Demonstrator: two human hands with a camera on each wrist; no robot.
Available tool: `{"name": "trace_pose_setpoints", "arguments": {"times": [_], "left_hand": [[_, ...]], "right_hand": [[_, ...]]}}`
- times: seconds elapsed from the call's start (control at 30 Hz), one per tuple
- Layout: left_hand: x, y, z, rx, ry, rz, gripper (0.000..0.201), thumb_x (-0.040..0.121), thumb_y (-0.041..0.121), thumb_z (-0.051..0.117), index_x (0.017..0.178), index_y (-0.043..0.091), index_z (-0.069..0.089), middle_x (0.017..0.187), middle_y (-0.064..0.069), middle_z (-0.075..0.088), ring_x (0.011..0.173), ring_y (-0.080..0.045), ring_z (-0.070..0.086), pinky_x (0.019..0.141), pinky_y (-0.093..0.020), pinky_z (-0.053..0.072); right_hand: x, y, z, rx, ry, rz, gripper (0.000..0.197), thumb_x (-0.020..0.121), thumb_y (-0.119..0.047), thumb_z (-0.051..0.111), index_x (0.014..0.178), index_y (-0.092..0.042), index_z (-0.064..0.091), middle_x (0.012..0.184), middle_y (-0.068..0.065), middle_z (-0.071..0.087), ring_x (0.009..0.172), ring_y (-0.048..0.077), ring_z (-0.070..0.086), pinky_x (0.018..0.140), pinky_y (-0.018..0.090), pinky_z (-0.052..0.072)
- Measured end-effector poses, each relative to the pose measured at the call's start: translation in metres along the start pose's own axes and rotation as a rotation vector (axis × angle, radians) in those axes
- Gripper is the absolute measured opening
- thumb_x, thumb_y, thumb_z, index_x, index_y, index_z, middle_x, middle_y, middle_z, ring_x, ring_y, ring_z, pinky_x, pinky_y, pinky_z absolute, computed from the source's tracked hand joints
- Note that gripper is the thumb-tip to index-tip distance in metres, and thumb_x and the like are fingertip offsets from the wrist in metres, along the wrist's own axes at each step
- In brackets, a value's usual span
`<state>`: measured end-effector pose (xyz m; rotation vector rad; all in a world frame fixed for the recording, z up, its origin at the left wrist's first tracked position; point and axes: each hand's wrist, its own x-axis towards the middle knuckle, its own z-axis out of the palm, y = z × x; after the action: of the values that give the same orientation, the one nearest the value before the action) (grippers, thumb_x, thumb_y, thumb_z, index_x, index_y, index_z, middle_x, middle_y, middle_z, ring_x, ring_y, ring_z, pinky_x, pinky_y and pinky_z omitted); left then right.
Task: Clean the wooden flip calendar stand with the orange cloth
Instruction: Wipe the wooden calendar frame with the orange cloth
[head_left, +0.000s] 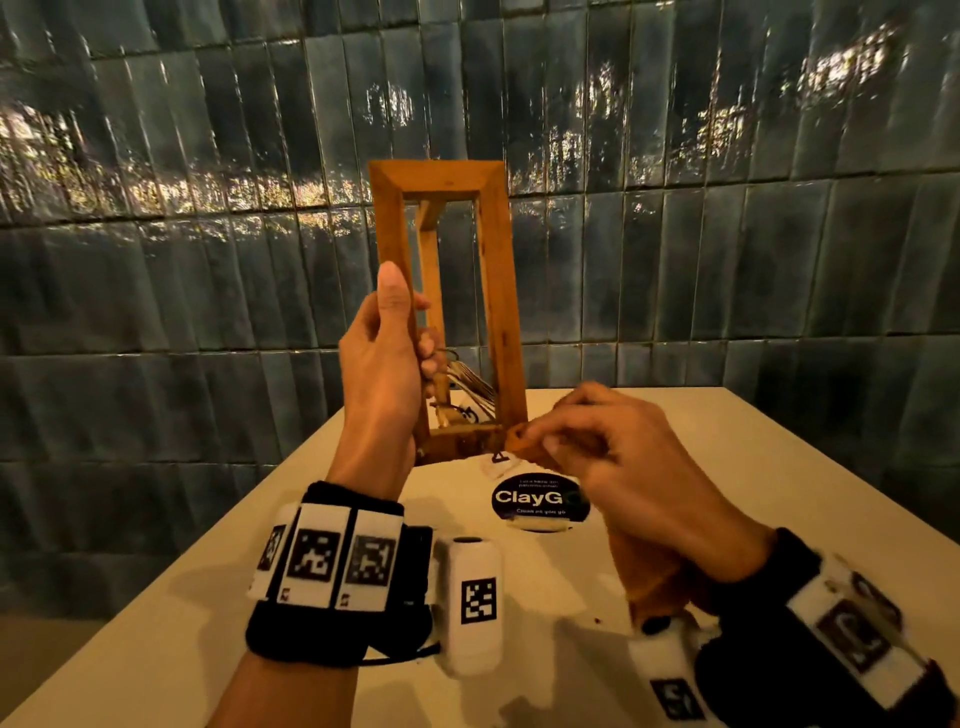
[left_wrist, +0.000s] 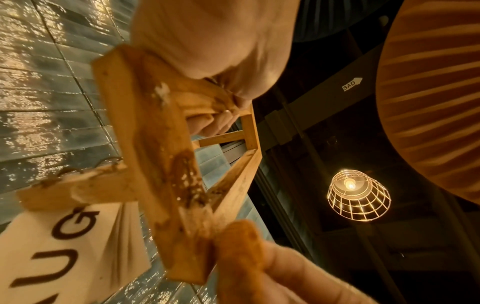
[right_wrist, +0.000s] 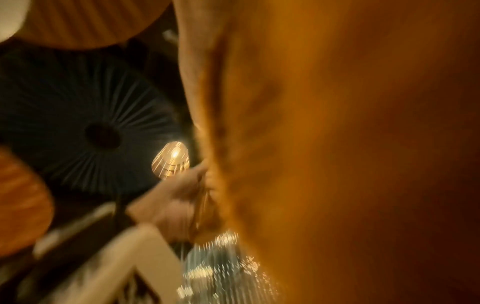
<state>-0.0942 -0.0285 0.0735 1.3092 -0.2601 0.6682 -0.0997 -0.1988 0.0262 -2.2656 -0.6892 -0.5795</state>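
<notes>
- Nearest me, my right hand (head_left: 613, 462) has the orange cloth (head_left: 524, 446) pinched in its fingertips, pressed on the stand's bottom corner.
- Next, my left hand (head_left: 387, 358) is wrapped round the left post of the wooden flip calendar stand (head_left: 498, 291), holding it upright above the table (head_left: 779, 493).
- Brown smears still show on the base in the left wrist view, so I'd say plenty is left.
- Behind: tiled wall (head_left: 727, 234).

Calendar stand (head_left: 496, 270) upright above table (head_left: 727, 457), cloth (head_left: 524, 439) at its lower right corner.
</notes>
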Motion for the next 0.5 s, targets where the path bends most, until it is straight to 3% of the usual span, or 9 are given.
{"name": "trace_pose_setpoints", "arguments": {"times": [0.03, 0.1, 0.17, 0.27, 0.4, 0.5], "left_hand": [[0.0, 0.0, -0.001, 0.01, 0.008, 0.007, 0.037, 0.093, 0.049, 0.035, 0.088, 0.017, 0.054, 0.054, 0.007, 0.044, 0.045, -0.003, 0.042, 0.041, -0.015, 0.039], [0.002, -0.001, -0.003, 0.029, 0.014, 0.021, 0.037, 0.093, 0.049, 0.035, 0.09, 0.018, 0.054, 0.056, 0.005, 0.045, 0.045, -0.003, 0.042, 0.042, -0.014, 0.039], [0.002, -0.002, -0.004, 0.042, 0.014, 0.024, 0.037, 0.093, 0.049, 0.034, 0.09, 0.018, 0.054, 0.058, 0.004, 0.045, 0.045, -0.002, 0.042, 0.042, -0.014, 0.04], [0.003, -0.003, -0.003, 0.049, 0.005, 0.013, 0.037, 0.093, 0.05, 0.033, 0.09, 0.02, 0.055, 0.058, 0.005, 0.045, 0.046, -0.002, 0.043, 0.043, -0.014, 0.04], [0.002, -0.007, 0.001, 0.084, -0.013, -0.005, 0.039, 0.092, 0.051, 0.034, 0.09, 0.019, 0.056, 0.057, 0.005, 0.045, 0.045, -0.002, 0.043, 0.042, -0.014, 0.039], [0.0, -0.01, 0.005, 0.099, -0.027, -0.015, 0.039, 0.092, 0.051, 0.034, 0.089, 0.019, 0.056, 0.057, 0.004, 0.046, 0.044, -0.002, 0.044, 0.041, -0.014, 0.04]], "right_hand": [[0.001, -0.001, -0.007, 0.215, 0.007, 0.086, 0.026, 0.089, -0.012, 0.055, 0.087, -0.034, 0.068, 0.095, -0.013, 0.061, 0.091, 0.005, 0.058, 0.079, 0.021, 0.05], [0.005, 0.0, -0.018, 0.622, -0.001, 0.289, 0.026, 0.091, -0.008, 0.052, 0.086, -0.029, 0.067, 0.083, -0.007, 0.067, 0.07, 0.002, 0.065, 0.059, 0.018, 0.052], [0.007, 0.003, -0.024, 0.881, -0.083, 0.461, 0.021, 0.092, -0.01, 0.048, 0.094, -0.024, 0.064, 0.076, 0.001, 0.067, 0.056, 0.012, 0.062, 0.047, 0.024, 0.051], [0.009, 0.01, -0.023, 1.2, -0.174, 0.575, 0.029, 0.093, -0.004, 0.039, 0.109, -0.018, 0.058, 0.08, 0.013, 0.068, 0.062, 0.023, 0.063, 0.056, 0.033, 0.055], [0.01, 0.013, -0.016, 1.329, -0.256, 0.62, 0.031, 0.091, -0.001, 0.038, 0.114, -0.011, 0.055, 0.082, 0.013, 0.068, 0.063, 0.021, 0.065, 0.061, 0.034, 0.056], [0.01, 0.01, -0.016, 1.358, -0.336, 0.592, 0.029, 0.077, -0.009, 0.049, 0.105, -0.006, 0.056, 0.076, 0.011, 0.067, 0.056, 0.017, 0.063, 0.054, 0.028, 0.055]]}}
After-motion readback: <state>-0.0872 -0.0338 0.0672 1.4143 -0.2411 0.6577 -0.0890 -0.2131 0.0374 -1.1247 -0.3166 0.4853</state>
